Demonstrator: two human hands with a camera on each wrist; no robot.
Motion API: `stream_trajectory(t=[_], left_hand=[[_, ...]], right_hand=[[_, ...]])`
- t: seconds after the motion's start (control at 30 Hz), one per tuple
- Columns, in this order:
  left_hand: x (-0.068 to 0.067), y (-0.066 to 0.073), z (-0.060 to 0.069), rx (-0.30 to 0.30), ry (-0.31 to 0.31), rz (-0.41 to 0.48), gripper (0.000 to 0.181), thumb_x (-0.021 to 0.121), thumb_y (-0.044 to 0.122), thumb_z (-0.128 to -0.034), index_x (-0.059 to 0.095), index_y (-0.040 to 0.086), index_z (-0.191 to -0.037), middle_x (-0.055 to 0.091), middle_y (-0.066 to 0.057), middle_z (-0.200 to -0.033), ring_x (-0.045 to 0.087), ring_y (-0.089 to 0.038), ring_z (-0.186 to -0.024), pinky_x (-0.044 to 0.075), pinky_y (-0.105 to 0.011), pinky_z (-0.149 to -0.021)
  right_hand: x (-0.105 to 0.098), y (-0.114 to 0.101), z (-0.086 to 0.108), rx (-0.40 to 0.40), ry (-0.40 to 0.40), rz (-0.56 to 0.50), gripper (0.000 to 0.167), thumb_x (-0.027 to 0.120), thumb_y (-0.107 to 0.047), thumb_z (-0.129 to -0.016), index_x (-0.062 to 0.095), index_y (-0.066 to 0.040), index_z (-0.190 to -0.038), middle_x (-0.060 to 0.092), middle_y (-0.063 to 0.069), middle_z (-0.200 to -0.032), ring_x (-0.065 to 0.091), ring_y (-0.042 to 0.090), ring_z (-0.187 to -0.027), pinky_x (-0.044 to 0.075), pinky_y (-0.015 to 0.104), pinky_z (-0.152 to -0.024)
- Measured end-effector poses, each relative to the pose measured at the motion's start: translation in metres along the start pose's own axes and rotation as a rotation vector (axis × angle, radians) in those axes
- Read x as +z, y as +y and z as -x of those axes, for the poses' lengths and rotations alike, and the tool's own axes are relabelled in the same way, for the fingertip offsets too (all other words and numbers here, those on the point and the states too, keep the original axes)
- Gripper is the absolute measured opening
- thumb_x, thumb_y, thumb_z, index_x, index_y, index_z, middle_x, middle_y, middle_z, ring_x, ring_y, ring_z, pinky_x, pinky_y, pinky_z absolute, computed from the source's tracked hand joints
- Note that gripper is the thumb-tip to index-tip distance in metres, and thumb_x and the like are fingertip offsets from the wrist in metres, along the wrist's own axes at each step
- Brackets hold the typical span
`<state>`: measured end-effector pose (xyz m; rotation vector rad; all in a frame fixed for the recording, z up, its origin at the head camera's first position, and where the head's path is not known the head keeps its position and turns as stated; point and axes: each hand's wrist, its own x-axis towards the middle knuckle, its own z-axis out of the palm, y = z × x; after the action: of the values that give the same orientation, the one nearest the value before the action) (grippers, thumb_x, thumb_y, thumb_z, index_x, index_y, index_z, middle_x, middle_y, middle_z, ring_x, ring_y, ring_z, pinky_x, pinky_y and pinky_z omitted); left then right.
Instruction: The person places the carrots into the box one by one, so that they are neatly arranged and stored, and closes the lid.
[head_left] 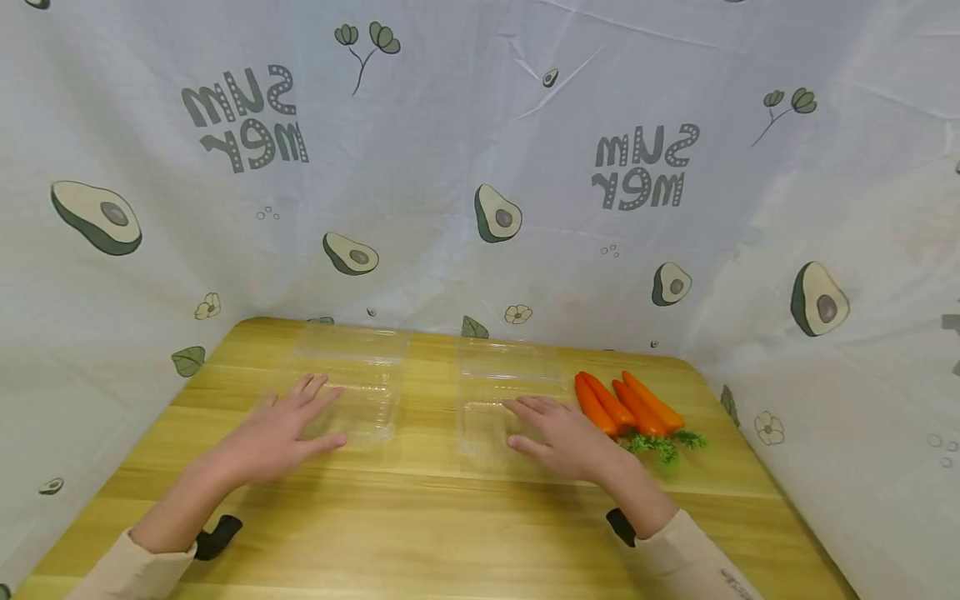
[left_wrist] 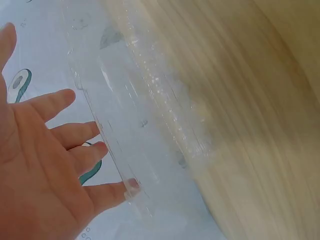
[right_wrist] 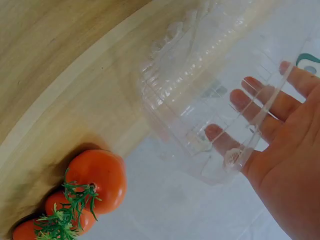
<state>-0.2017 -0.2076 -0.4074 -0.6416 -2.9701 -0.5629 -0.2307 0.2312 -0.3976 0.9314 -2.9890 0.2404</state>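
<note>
Two clear plastic containers lie with their lids folded back on the wooden table. Beside the left container [head_left: 378, 398] is my left hand [head_left: 273, 437], its fingers spread and partly over the near left side. In the left wrist view, fingertips of the left hand [left_wrist: 50, 155] show close to the clear edge. My right hand [head_left: 562, 437] hovers at the right side of the other container [head_left: 477, 417], with nothing gripped. Its fingers show through the clear wall [right_wrist: 200, 100] in the right wrist view; whether they touch it I cannot tell.
Several orange carrots [head_left: 645, 408] with green leafy tops [head_left: 660, 446] lie side by side to the right of my right hand. A pale curtain [head_left: 435, 167] printed with avocados stands behind the wooden table [head_left: 420, 533] and along its sides.
</note>
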Motion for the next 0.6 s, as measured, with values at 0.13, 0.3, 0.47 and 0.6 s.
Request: stream_trajectory(t=[0.13,0.3,0.47,0.6], left_hand=[[-0.007,-0.002,0.000,-0.008,0.050,0.028,0.074,0.056,0.059,-0.0972,0.045,0.011,-0.152,0.033,-0.024,-0.160,0.029,-0.049,-0.146,0.028,-0.074,-0.108],[-0.013,-0.007,0.002,-0.041,0.101,-0.001,0.070,0.056,0.057,-0.0979,0.051,0.007,-0.147,0.041,-0.025,-0.154,0.038,-0.050,-0.140,0.035,-0.069,-0.106],[-0.015,-0.018,0.005,-0.062,0.129,-0.032,0.062,0.062,0.048,-0.0983,0.055,0.005,-0.143,0.048,-0.025,-0.148,0.045,-0.049,-0.134,0.039,-0.067,-0.103],[-0.016,-0.028,0.009,-0.079,0.141,-0.023,0.060,0.062,0.045,-0.0983,0.056,0.003,-0.141,0.052,-0.025,-0.144,0.046,-0.050,-0.131,0.039,-0.067,-0.103]], right_hand=[[-0.005,0.004,0.004,-0.009,0.034,-0.015,0.057,0.054,-0.049,-0.102,0.049,-0.019,-0.151,0.055,0.009,-0.147,0.053,0.035,-0.134,0.041,0.055,-0.110],[-0.013,0.012,0.011,0.016,0.050,-0.017,0.055,0.054,-0.050,-0.101,0.058,-0.015,-0.143,0.060,0.008,-0.142,0.057,0.032,-0.131,0.044,0.051,-0.108],[-0.021,0.018,0.019,0.071,0.039,-0.053,0.054,0.056,-0.048,-0.101,0.060,-0.013,-0.141,0.061,0.010,-0.141,0.056,0.035,-0.131,0.045,0.055,-0.106],[-0.024,0.024,0.025,0.107,0.066,-0.061,0.054,0.057,-0.048,-0.100,0.060,-0.012,-0.140,0.062,0.010,-0.139,0.054,0.036,-0.131,0.045,0.056,-0.105]])
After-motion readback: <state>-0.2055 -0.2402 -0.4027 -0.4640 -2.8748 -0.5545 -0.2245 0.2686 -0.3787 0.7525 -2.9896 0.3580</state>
